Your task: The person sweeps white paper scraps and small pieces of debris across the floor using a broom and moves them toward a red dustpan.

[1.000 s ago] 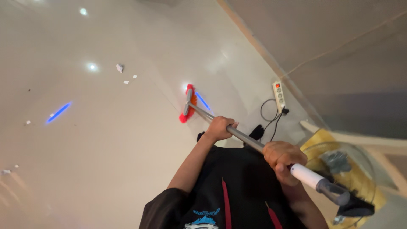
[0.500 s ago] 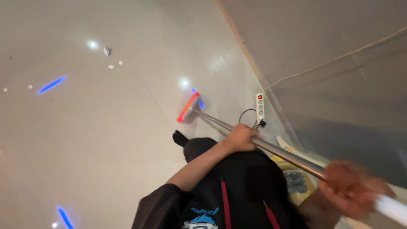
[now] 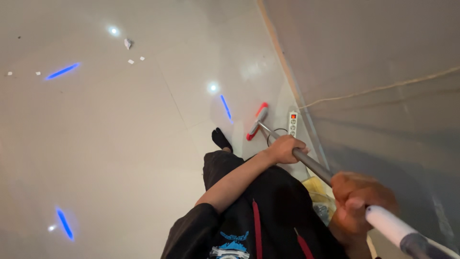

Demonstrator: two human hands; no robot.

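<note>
By the wall (image 3: 373,57), I hold the broom (image 3: 306,160) with both hands. My left hand (image 3: 283,148) is wrapped tight round the pole, low down. My right hand (image 3: 357,199) is closed round it higher up, near the white grip. The red head (image 3: 257,121) sits on the floor (image 3: 120,144), just beside the power strip (image 3: 292,123) and its cord (image 3: 273,134). I think small, slow strokes work best here, so the head does not catch the cord. The scraps (image 3: 128,44) lie far off.
</note>
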